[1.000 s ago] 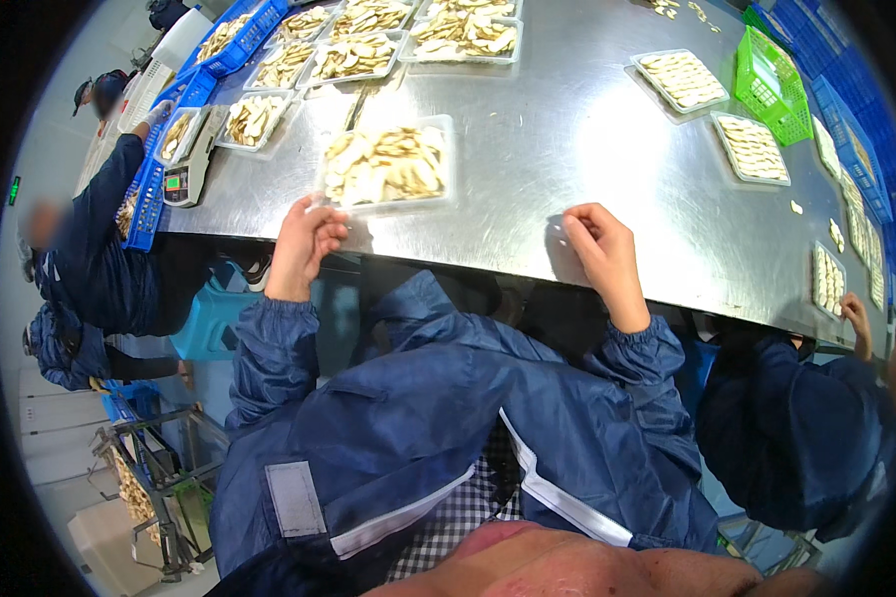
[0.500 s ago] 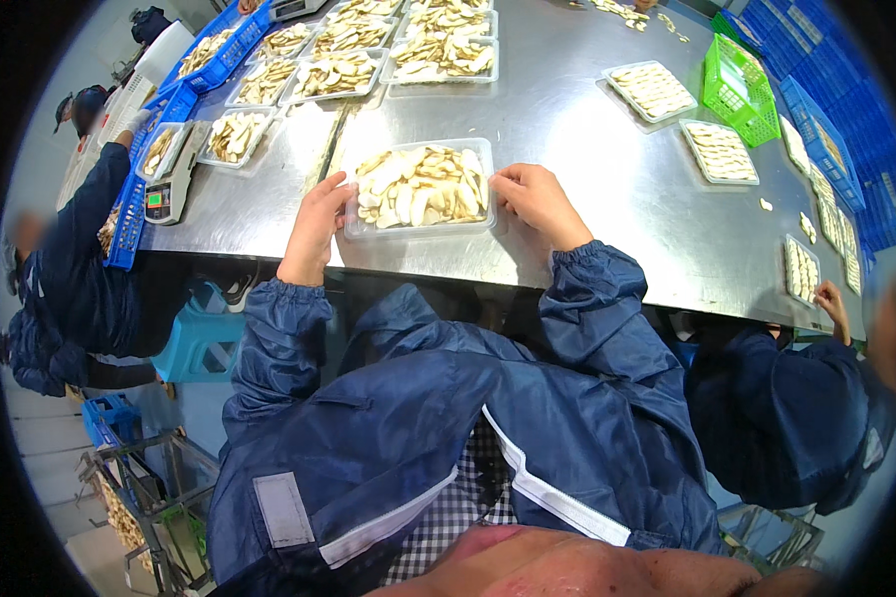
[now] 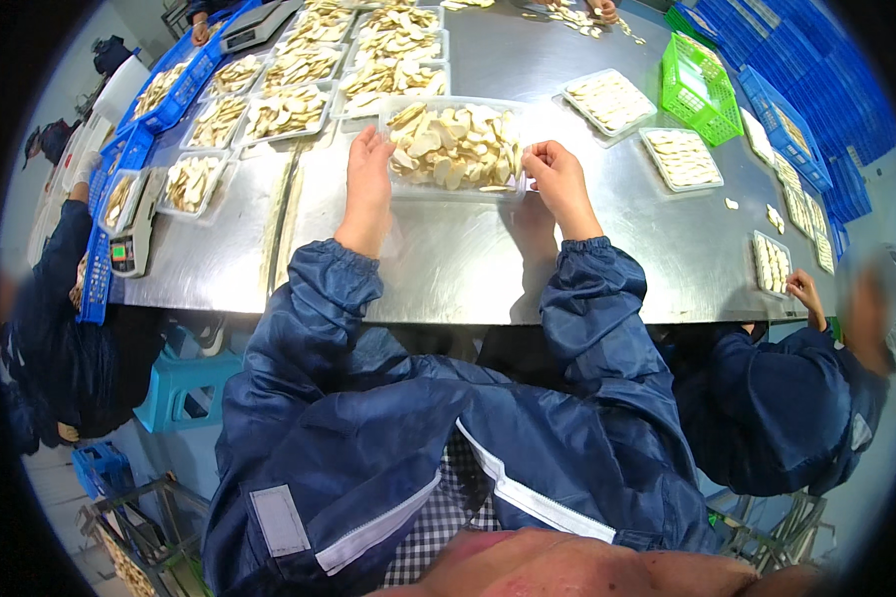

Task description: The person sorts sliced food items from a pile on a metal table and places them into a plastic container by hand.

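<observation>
Between my hands is a clear plastic tray (image 3: 515, 119) heaped with pale, brown-edged slices (image 3: 453, 144) that look like mushroom. My left hand (image 3: 368, 189) presses its fingers against the tray's left side, pointing away from me. At the opposite side, my right hand (image 3: 564, 187) pinches the right rim between thumb and bent fingers. Whether the tray's underside touches the table cannot be made out. Just beyond it stands another filled tray (image 3: 393, 82), one of several in rows at the far left.
The steel table (image 3: 438, 264) has a seam left of my hands. A scale (image 3: 131, 249) and blue baskets (image 3: 97, 259) line its left side. Trays of neatly laid slices (image 3: 680, 159) and a green basket (image 3: 699, 92) are at right. Co-workers sit on both sides; a blue stool (image 3: 184, 383) stands lower left.
Both hands have moved the tray forward, closer to the filled rows. My left hand's fingers have straightened along its side. The whole view has shifted somewhat.
</observation>
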Demonstrator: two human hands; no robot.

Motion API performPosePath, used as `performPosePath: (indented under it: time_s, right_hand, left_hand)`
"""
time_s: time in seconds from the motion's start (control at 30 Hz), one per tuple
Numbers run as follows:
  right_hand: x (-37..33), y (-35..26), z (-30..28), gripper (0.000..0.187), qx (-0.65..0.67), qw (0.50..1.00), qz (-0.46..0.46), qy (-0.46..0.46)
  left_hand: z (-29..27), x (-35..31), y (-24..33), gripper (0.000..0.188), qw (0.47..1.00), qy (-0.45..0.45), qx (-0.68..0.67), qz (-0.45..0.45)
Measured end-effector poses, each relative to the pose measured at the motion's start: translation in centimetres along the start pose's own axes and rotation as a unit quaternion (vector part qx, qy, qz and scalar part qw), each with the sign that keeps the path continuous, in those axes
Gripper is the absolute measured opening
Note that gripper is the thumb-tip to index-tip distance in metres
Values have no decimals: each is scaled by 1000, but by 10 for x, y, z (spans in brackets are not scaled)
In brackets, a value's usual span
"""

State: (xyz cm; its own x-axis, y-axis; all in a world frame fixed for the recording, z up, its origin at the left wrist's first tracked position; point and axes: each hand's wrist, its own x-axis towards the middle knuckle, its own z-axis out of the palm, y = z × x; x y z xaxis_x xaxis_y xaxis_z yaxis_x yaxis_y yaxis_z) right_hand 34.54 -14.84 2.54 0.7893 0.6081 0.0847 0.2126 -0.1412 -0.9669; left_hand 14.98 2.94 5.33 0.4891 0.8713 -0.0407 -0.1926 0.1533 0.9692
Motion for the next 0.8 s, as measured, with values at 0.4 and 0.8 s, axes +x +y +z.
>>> performPosePath:
  time_s: [0.4, 0.8]
  right_hand:
    - [-10, -16, 8, 16, -53, 994, -59, 70]
    - [-6, -25, 7, 16, -99, 977, -140, 127]
  left_hand:
    - [3, 14, -25, 53, 994, -61, -32, 91]
    - [12, 29, -25, 54, 983, -106, -58, 137]
